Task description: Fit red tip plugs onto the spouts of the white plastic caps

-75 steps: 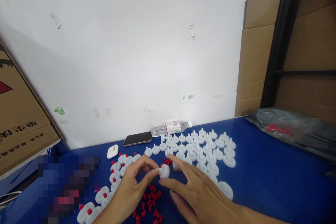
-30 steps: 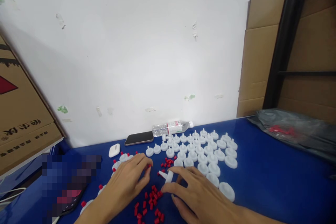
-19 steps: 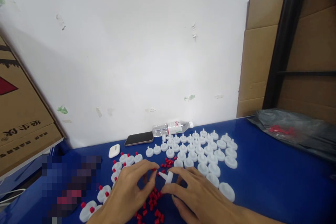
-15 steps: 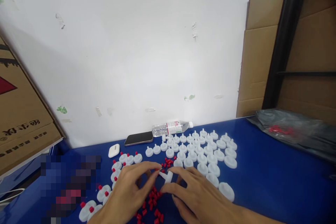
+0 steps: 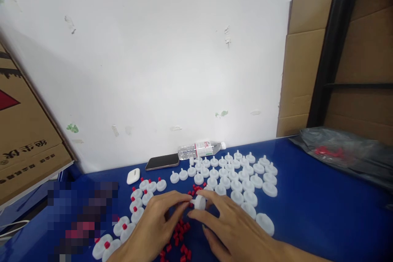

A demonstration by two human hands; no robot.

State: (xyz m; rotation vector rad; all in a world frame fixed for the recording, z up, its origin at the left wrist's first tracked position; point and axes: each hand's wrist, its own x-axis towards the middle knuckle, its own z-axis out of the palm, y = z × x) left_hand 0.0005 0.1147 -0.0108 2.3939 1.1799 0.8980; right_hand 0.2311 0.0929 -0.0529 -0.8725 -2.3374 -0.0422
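Note:
My right hand [image 5: 230,229] pinches a white round plastic cap [image 5: 199,202] between thumb and forefinger, just above the blue table [image 5: 322,221]. My left hand [image 5: 153,225] meets it from the left, fingertips pressed against the cap's nozzle end, where a small red plug shows. Loose red plugs [image 5: 179,235] lie scattered under and between both hands. Several plain white caps [image 5: 242,176] stand in rows to the right. Several white caps with red plugs fitted [image 5: 135,204] lie to the left.
A dark phone [image 5: 162,162], a lying water bottle [image 5: 201,149] and a white earbud case [image 5: 133,176] sit near the wall. A grey plastic bag [image 5: 340,151] with red parts lies at the right. Cardboard boxes [image 5: 24,139] stand at left and right.
The white cap in my right hand has turned from nozzle pointing left to held upright against my left fingertips. My left hand moved right from the red plugs to the cap.

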